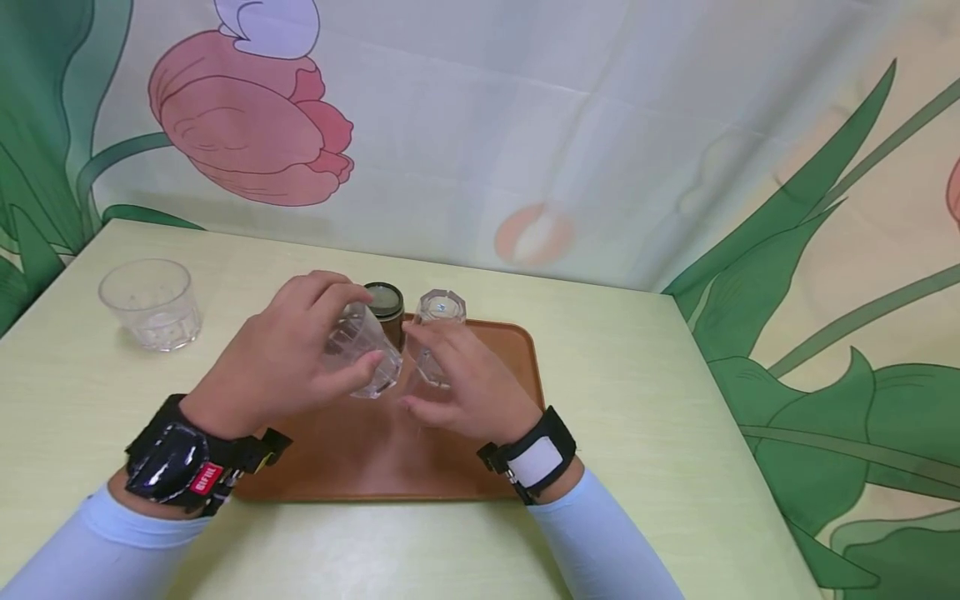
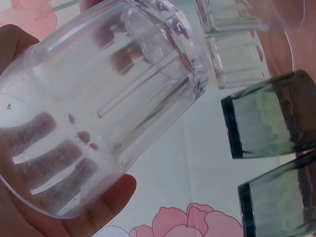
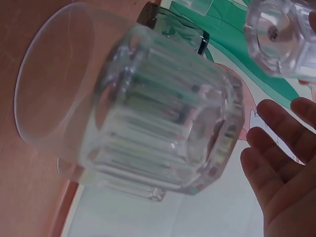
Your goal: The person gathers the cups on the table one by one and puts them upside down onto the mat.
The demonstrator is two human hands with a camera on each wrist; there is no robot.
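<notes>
My left hand (image 1: 281, 358) grips a clear faceted drinking glass (image 1: 375, 362), tilted above the brown tray (image 1: 352, 458). In the left wrist view, fingers wrap this glass (image 2: 148, 94) near its rim. My right hand (image 1: 483, 383) has loosely spread fingers and holds nothing. It is beside another clear glass (image 1: 441, 308), which stands upside down on the tray. The right wrist view shows this glass (image 3: 163, 113) large and apart from the fingers (image 3: 276, 153). Two smoky dark glasses (image 2: 261, 118) also stand upside down; in the head view the smoky glass (image 1: 385, 300) is partly hidden.
A clear glass (image 1: 153, 308) stands upright on the pale table (image 1: 615, 375), left of the tray. Behind the table hangs a flower-printed curtain (image 1: 450, 125), with another flowered panel (image 1: 847, 350) at the right.
</notes>
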